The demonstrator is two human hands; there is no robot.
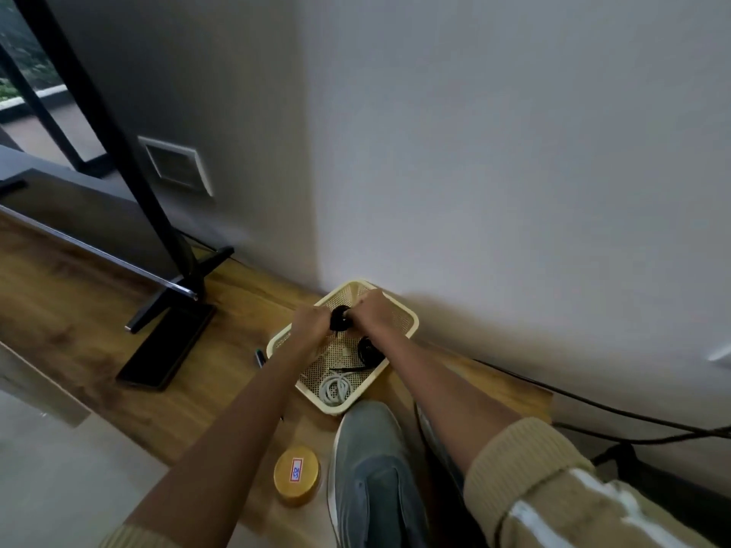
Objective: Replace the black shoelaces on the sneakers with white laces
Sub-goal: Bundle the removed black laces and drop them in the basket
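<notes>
Nearest, a grey sneaker [372,476] lies on the wooden desk [99,350] beside a round yellow lid [296,474], its toe by a cream perforated basket [413,324] holding coiled white laces [336,387] and a loose black lace [370,350]. Both bare forearms reach over the basket, where the left hand [310,320] and right hand [374,314] meet, fingers curled, it seems, around a small black lace bundle [341,317]. Beyond, a television foot [174,306] stands left, and a pale wall [514,152] rises behind the basket.

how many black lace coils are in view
2: one black coil gripped by the left hand and right hand over the basket, a second coil lying inside it. Others may be hidden.
</notes>
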